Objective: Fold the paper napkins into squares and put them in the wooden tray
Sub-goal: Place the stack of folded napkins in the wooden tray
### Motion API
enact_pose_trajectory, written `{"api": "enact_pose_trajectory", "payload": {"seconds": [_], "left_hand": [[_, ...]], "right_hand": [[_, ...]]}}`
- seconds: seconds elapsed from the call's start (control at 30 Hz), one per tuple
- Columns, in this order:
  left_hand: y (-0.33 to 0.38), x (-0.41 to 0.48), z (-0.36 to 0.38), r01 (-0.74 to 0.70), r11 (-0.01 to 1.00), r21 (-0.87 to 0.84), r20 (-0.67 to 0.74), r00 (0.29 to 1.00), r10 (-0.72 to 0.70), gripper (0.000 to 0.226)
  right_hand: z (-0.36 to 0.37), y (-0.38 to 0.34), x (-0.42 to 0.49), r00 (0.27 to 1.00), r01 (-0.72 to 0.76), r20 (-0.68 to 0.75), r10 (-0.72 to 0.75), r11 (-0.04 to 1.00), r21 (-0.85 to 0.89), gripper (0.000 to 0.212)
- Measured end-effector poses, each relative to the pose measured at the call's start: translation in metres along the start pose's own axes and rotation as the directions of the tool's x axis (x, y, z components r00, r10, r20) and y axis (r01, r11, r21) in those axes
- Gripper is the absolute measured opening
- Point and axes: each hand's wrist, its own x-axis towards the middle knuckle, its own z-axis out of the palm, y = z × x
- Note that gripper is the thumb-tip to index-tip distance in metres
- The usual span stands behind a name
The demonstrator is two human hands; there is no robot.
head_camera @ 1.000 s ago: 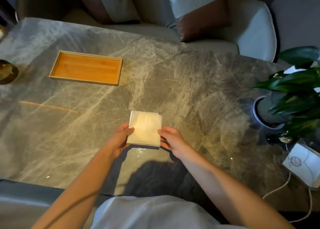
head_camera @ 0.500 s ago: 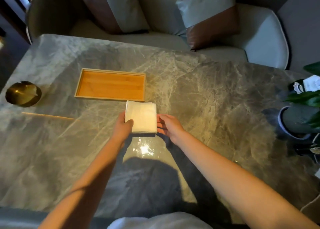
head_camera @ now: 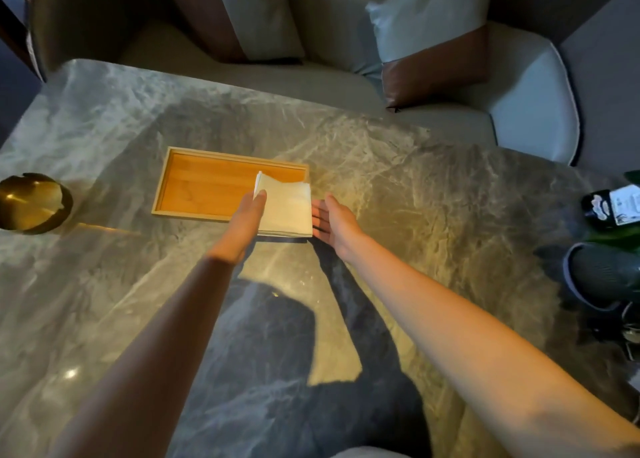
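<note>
A folded square stack of white paper napkins hangs over the right end of the wooden tray, which lies on the grey marble table. My left hand grips the stack's left edge, thumb on top. My right hand is at the stack's right edge with fingers spread and straight; whether the fingertips touch the stack I cannot tell. The rest of the tray's orange floor is bare.
A brass bowl sits at the table's left edge. A dark plant pot and a dark labelled bottle stand at the right. Sofa seats with cushions line the table's far side.
Both hands carried the napkin stack away from me and leftward, from the table's middle to above the tray's right end. My right hand's fingers have opened off the stack's edge.
</note>
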Motion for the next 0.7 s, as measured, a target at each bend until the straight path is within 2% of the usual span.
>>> {"api": "enact_pose_trajectory", "payload": {"seconds": [0.2, 0.3, 0.4, 0.6, 0.7], "left_hand": [[0.005, 0.018, -0.006, -0.043, 0.988, 0.15, 0.035, 0.999, 0.038, 0.04], [0.007, 0.022, -0.01, -0.015, 0.978, 0.21, 0.03, 0.999, 0.009, 0.045], [0.008, 0.026, -0.01, -0.01, 0.98, 0.199, 0.041, 0.999, 0.002, 0.049], [0.01, 0.031, -0.011, 0.062, 0.986, 0.153, 0.07, 0.995, -0.073, 0.06], [0.012, 0.033, -0.008, 0.057, 0.989, 0.139, 0.077, 0.995, -0.068, 0.058]], "right_hand": [[0.006, -0.006, 0.018, 0.995, 0.028, 0.102, -0.022, 0.998, -0.058, 0.043], [0.007, -0.004, 0.023, 0.992, 0.037, 0.124, -0.029, 0.997, -0.068, 0.041], [0.009, -0.002, 0.027, 0.993, 0.033, 0.113, -0.028, 0.999, -0.041, 0.034], [0.012, -0.001, 0.036, 0.992, 0.031, 0.122, -0.033, 0.999, 0.014, 0.036], [0.013, -0.004, 0.04, 0.991, 0.056, 0.118, -0.056, 0.998, 0.002, 0.035]]}}
